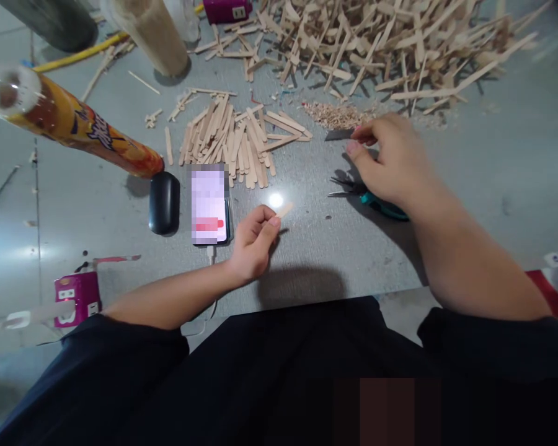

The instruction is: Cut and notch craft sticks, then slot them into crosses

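Note:
My left hand (255, 243) is closed in a pinch on a short wooden stick piece (285, 210), held just above the grey surface beside a phone (209, 205). My right hand (390, 160) is closed on a dark flat blade (339, 134), its tip pointing left toward a small heap of wood shavings (335, 115). Teal-handled pliers (369, 197) lie on the surface under my right wrist. A pile of cut wooden sticks (235, 139) lies in front of the phone.
A large heap of longer wooden sticks (390, 43) fills the far right. An orange bottle (74, 121) lies at left, a black oval case (164, 202) beside the phone, and a magenta power strip (77, 298) at the near left. A cardboard tube (151, 31) stands at the back.

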### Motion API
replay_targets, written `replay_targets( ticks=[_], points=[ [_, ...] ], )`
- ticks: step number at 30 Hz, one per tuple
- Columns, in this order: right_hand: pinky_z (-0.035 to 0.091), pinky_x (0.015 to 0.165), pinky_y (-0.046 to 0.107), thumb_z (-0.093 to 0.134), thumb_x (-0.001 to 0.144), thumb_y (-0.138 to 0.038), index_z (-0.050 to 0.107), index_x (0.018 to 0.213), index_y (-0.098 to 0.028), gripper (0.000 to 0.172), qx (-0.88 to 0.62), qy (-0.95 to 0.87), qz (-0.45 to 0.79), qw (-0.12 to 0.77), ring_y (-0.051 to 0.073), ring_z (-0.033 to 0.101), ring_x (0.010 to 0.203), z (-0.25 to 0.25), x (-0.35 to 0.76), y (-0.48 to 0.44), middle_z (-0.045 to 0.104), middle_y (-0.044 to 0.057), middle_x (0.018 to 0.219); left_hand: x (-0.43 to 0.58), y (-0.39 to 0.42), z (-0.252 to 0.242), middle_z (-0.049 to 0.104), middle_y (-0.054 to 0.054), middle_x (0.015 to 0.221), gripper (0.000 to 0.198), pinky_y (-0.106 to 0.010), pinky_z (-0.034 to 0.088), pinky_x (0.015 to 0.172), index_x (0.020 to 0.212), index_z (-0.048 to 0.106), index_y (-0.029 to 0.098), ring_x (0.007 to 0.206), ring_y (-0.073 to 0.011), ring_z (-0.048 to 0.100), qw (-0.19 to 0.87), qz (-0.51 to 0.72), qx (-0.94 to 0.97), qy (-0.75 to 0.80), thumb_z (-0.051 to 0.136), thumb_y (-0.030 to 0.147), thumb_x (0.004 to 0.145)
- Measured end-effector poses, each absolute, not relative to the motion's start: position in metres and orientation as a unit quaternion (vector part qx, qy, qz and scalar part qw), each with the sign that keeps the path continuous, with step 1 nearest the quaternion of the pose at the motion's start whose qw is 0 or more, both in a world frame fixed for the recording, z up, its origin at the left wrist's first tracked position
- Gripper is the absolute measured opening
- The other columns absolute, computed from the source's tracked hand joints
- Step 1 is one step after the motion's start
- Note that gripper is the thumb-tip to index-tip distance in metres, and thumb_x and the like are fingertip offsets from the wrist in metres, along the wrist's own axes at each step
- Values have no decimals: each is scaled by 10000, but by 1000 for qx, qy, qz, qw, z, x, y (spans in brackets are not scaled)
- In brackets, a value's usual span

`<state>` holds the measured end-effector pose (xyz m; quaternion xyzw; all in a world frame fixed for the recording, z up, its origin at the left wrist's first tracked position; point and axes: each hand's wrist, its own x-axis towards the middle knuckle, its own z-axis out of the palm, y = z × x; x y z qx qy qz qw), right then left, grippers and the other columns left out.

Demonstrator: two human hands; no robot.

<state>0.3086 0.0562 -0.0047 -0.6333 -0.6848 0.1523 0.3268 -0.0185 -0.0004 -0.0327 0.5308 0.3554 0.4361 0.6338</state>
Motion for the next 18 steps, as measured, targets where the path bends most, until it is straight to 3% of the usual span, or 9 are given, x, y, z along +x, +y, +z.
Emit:
replay_targets(
  ticks=[4, 7, 11, 15, 18],
  points=[
    [517, 1111, 578, 711, 1087, -372, 723, 1092, -304, 70, -608, -728, 131, 289, 399, 698, 1216, 11, 274, 55, 804, 165, 1213, -17, 0, -35, 390, 91, 544, 646, -259, 281, 440, 796, 490, 275, 472, -93, 352, 642, 438, 518, 357, 794, 758, 1099],
    [545, 965, 536, 709, 1110, -367, 755, 1100, -289, 90, -581, -771, 185, 184, 396, 746, 1112, 20, 239, 71, 834, 162, 1192, -17, 0, -38, 414, 82, 558, 658, -265, 259, 448, 788, 497, 270, 483, -91, 341, 644, 434, 514, 364, 786, 774, 1097],
    [529, 869, 500, 647, 1133, -298, 810, 1195, -245, 182, -569, -803, 140, 113, 393, 766, 1103, 17, 202, 118, 847, 187, 1278, -17, 0, -41, 434, 74, 594, 654, -271, 281, 473, 792, 497, 264, 518, -98, 367, 630, 447, 521, 363, 766, 762, 1121],
    [539, 856, 471, 673, 1116, -329, 787, 996, -259, 181, -552, -821, 111, 91, 342, 737, 1010, -3, 190, 162, 819, 156, 1117, -14, 1, -45, 403, 99, 618, 614, -260, 365, 490, 872, 498, 281, 520, -103, 386, 631, 469, 500, 364, 726, 788, 1133],
    [556, 925, 496, 659, 1127, -365, 742, 937, -274, 226, -538, -830, 96, 114, 346, 714, 1038, -12, 194, 169, 795, 154, 1069, -11, 1, -48, 393, 129, 624, 549, -255, 457, 524, 1001, 517, 295, 513, -105, 369, 639, 477, 479, 366, 693, 795, 1145]
  ],
)
